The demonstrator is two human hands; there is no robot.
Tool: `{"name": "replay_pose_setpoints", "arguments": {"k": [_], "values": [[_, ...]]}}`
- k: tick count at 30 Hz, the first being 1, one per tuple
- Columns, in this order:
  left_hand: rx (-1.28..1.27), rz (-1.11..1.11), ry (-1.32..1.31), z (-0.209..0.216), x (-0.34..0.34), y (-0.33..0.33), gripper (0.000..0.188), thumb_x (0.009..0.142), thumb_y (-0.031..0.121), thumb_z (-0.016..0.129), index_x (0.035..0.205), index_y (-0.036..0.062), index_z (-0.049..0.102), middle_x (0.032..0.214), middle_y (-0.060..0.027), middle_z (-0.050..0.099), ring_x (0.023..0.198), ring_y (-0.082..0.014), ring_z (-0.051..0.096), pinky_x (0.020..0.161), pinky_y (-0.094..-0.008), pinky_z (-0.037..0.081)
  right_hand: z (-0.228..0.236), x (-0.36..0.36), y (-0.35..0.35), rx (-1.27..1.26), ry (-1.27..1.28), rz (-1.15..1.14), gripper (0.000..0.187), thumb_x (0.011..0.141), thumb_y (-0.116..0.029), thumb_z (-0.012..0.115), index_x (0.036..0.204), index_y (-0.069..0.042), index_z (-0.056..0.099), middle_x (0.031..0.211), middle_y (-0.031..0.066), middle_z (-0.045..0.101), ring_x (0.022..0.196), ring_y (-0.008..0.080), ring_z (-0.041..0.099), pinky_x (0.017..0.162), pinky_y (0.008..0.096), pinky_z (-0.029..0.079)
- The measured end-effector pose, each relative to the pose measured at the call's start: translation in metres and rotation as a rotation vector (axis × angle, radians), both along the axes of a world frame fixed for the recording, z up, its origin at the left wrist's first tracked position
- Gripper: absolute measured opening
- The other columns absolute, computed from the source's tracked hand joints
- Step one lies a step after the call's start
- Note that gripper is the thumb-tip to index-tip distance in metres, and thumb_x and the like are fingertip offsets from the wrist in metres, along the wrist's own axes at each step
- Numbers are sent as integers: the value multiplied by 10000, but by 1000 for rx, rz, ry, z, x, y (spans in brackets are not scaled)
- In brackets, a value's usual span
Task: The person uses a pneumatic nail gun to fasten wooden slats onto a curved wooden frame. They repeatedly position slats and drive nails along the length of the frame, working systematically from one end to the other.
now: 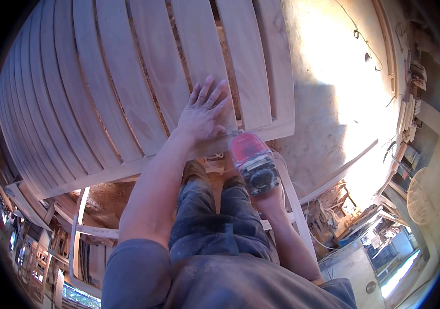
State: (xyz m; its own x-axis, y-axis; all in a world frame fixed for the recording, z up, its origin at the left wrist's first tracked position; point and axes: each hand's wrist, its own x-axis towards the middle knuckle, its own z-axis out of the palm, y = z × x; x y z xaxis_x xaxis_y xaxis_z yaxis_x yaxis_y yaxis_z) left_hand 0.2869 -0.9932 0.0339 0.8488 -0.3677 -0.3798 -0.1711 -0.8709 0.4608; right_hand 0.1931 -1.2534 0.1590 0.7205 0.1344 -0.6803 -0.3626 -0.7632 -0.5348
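My left hand lies flat on a slatted wooden tabletop, fingers spread over one pale slat close to the near edge. In my right hand is a power sander with a red top and a dark, dusty body. The sander is at the near edge rail of the tabletop, by its right corner, to the right of my left hand. My right fingers are mostly hidden behind the tool, and its underside does not show.
Pale curved wooden frame pieces stand at lower left, and another beside my right arm. Scrap wood is heaped on the right. Further right are a round fan and a cable on the sunlit floor.
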Motion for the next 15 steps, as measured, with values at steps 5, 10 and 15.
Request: {"name": "replay_pose_setpoints", "arguments": {"k": [5, 10, 15], "values": [[1, -24, 42, -5, -2, 2, 970, 765, 517, 821, 1598, 216, 426, 1775, -82, 50, 1628, -352, -80, 1325, -527, -4, 3, -7, 5, 123, 89, -183, 346, 790, -104, 786, 1124, -46, 722, 1039, 118, 779, 994, 254, 762, 866, 398, 588], [48, -198, 159, 21, 17, 20, 1057, 703, 449, 876, 1615, 212, 397, 1779, -65, 41, 1630, -340, -91, 1327, -525, -5, 15, 5, 3, 122, 154, -282, 544, 889, -166, 789, 1386, -54, 598, 1282, 105, 706, 1186, 233, 678, 1033, 377, 526], [0, -207, 100, 7, 18, 36, 1113, 657, 569, 880, 1609, 246, 404, 1778, -45, 64, 1633, -320, -63, 1331, -517, -13, -5, -5, 7, 189, 319, -366, 521, 917, -208, 744, 1398, -83, 589, 1277, 117, 712, 1176, 237, 692, 996, 387, 551]]}}
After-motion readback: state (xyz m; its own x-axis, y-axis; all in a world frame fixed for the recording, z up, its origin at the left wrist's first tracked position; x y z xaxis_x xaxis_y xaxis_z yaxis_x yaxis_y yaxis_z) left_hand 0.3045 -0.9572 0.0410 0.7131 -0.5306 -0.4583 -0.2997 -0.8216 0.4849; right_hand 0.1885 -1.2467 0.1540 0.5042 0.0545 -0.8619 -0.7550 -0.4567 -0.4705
